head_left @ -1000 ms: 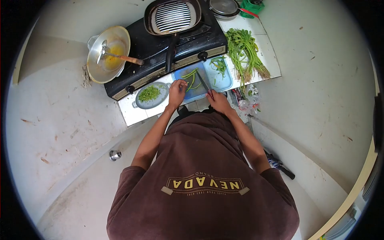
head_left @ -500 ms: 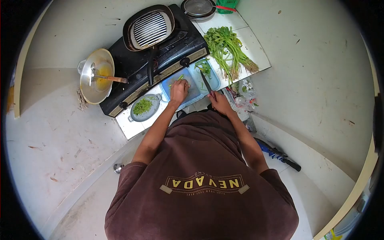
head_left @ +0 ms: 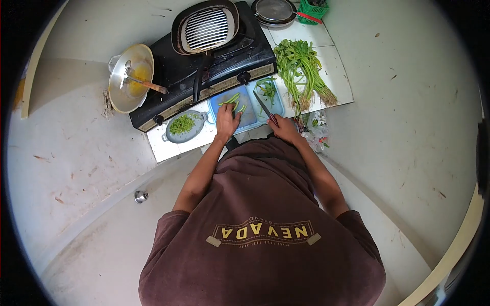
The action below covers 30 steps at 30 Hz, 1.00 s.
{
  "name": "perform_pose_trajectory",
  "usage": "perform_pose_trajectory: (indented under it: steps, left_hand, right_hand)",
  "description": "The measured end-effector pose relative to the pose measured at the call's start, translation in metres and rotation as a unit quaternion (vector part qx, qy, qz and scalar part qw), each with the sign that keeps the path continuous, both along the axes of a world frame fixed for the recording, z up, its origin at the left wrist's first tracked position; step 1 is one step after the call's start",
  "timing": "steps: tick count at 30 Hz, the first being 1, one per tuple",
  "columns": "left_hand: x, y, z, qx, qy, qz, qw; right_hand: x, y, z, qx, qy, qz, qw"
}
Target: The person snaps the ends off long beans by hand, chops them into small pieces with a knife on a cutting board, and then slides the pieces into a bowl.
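The left hand [head_left: 227, 122] is palm down at the body-side part of the blue board [head_left: 249, 115], its thumb apart from the fingers; the fingertips reach the green stalks [head_left: 235, 98], though whether they press on them cannot be told. The right hand [head_left: 285, 129] is closed around the handle of the knife [head_left: 265, 107], whose blade slants away from the body, over the side of the board nearer the cut leaves [head_left: 266, 87]. Hands and blade are apart, with a bare strip of board between stalks and knife.

The stalks lie loose on the board, mostly at its half on the left hand's side. The board sits in a light blue tray [head_left: 278, 107], which also bears the cut leaves at its far corner, beyond the knife tip. Room is narrow: the front of the stove [head_left: 224, 79] runs close along the tray's far edge, and the near edge of the counter [head_left: 165, 149] passes close to the body. An oval grey dish [head_left: 196, 133] of chopped greens [head_left: 182, 124] lies just beside the tray, on the left hand's side; on the other side, a rooted bunch of greens [head_left: 302, 71] spreads over the white tiles. A grill pan [head_left: 206, 29] rests on the stove, its handle pointing toward the tray and ending short of it.
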<state>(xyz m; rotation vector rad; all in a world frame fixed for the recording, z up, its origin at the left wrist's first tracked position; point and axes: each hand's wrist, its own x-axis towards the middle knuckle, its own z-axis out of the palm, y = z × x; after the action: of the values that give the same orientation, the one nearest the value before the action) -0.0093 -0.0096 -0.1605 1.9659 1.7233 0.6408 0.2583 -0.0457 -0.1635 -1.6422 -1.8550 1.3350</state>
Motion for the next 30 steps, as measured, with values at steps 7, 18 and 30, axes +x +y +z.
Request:
perform_pose_trajectory:
  steps: [7,18,30]
  left_hand:
    - [0.018,0.0,0.008,0.017,0.024,-0.017,0.999]
    - [0.016,-0.012,-0.003,0.02,-0.001,0.032,0.999]
    - [0.015,-0.006,-0.007,0.033,0.01,-0.008,0.999]
  right_hand:
    - [0.015,0.023,-0.003,0.033,-0.028,0.08,0.996]
    - [0.012,0.045,-0.001,0.03,-0.107,0.215,0.97]
    - [-0.002,0.044,-0.011,0.053,-0.125,0.236,0.962]
